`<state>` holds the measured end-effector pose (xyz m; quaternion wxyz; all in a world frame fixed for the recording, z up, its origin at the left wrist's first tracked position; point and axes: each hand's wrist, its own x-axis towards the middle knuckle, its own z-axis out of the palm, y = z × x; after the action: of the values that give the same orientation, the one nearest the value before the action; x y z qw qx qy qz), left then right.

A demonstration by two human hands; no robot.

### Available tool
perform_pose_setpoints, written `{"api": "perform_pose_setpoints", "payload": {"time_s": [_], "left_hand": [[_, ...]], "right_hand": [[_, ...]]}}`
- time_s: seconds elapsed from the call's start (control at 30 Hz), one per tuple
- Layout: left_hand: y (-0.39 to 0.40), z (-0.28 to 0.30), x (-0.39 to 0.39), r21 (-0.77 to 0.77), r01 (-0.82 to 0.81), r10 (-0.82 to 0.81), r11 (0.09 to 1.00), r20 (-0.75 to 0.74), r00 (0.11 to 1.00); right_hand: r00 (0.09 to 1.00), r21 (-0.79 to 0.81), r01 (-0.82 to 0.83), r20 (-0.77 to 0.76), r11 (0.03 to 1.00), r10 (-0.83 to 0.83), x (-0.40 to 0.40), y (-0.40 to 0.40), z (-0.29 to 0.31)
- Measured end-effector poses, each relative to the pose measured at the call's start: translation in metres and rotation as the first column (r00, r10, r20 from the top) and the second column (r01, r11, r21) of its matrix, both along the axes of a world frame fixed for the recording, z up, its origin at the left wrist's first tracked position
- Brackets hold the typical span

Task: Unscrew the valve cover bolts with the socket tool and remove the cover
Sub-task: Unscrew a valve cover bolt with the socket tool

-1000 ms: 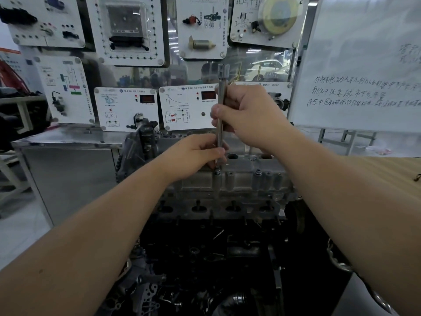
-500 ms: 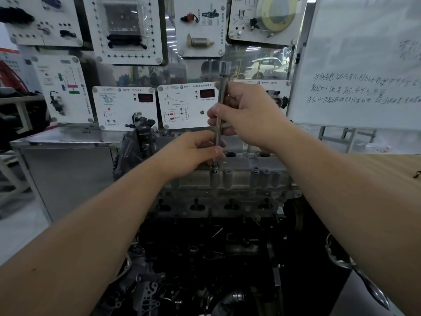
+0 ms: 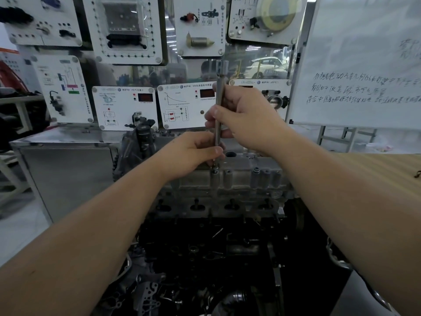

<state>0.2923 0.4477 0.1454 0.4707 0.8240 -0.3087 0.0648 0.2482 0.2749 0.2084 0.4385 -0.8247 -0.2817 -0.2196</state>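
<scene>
Two hands' grip on upright socket tool [image 3: 219, 106] (tip at cover bolt [image 3: 215, 168])

Whiteboard [image 3: 364, 65], right: three lines of handwritten Chinese script, too cursive to transcribe with confidence. White instrument panels [image 3: 124, 108] behind the engine carry small printed Chinese headings beside a round VW-style emblem. That print is too blurred to read.
</scene>
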Motion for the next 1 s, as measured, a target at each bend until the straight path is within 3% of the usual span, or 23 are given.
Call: {"api": "perform_pose_setpoints", "payload": {"time_s": [0.13,0.3,0.43,0.53,0.77,1.0], "left_hand": [[-0.004,0.001,-0.005,-0.008,-0.031,0.031,0.999,0.056,0.998],[-0.005,0.001,-0.006,0.028,-0.051,0.049,0.998,0.067,0.997],[-0.002,0.0,0.0,0.014,0.009,-0.009,1.0,-0.014,1.0],[-0.001,0.001,0.0,0.001,0.002,-0.002,1.0,0.007,1.0],[-0.004,-0.001,-0.005,0.02,-0.066,0.064,0.998,0.079,0.995],[0.001,0.002,-0.001,0.032,-0.018,0.016,0.999,0.046,0.999]], "right_hand": [[0.999,-0.037,-0.037,-0.006,0.999,0.037,-0.002,0.001,0.001],[0.992,0.033,0.088,0.089,0.996,-0.091,0.001,0.004,-0.002],[1.0,0.066,-0.014,-0.003,0.998,0.015,0.001,0.0,0.001],[0.999,0.017,-0.039,0.001,0.999,0.038,-0.002,0.004,0.002],[0.986,0.057,0.122,0.106,0.991,-0.128,-0.004,0.014,-0.009],[0.999,-0.019,0.048,-0.003,0.999,-0.048,-0.003,0.007,0.002]]}}
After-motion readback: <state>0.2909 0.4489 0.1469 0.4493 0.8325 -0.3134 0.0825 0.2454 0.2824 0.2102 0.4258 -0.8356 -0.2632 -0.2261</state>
